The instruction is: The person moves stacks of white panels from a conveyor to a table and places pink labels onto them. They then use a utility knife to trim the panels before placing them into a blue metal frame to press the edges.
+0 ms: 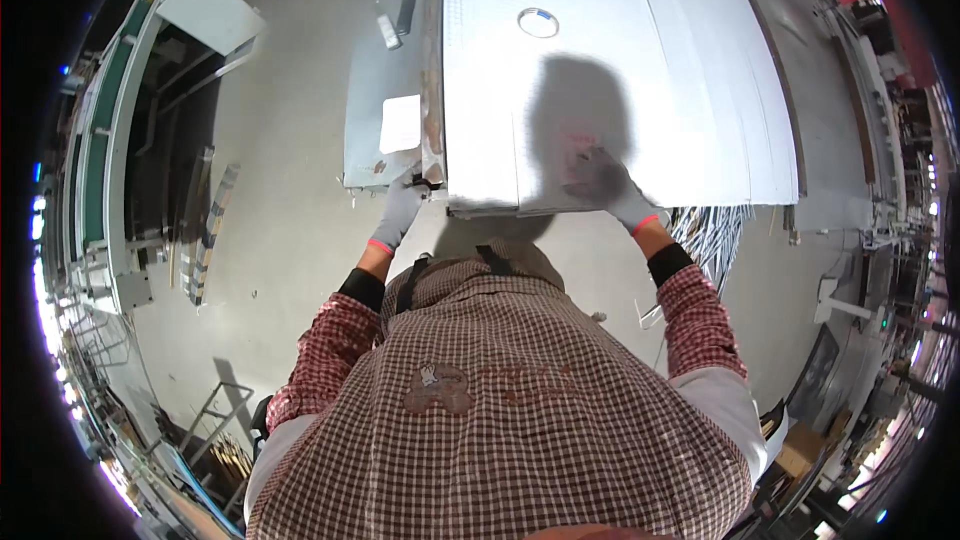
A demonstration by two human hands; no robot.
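Note:
A stack of large white cardboard sheets [700, 100] lies in front of me, with the shadow of a head across its near part. My right hand [617, 192], in a grey glove with a red cuff, rests on the near edge with its fingers stretched over the top sheet, close to a faint red print. My left hand [402, 208], gloved alike, is at the near left corner beside the stack. Its fingers are closed around a small dark thing [426, 183] whose kind I cannot make out. A ring-shaped roll of tape [540, 35] lies farther back on the sheet.
Left of the stack, a grey metal surface [362, 90] holds a white paper [401, 124] and a small white bottle-like item [387, 30]. Thin strips [715, 240] hang below the stack at right. A striped bar [212, 230] lies on the floor at left.

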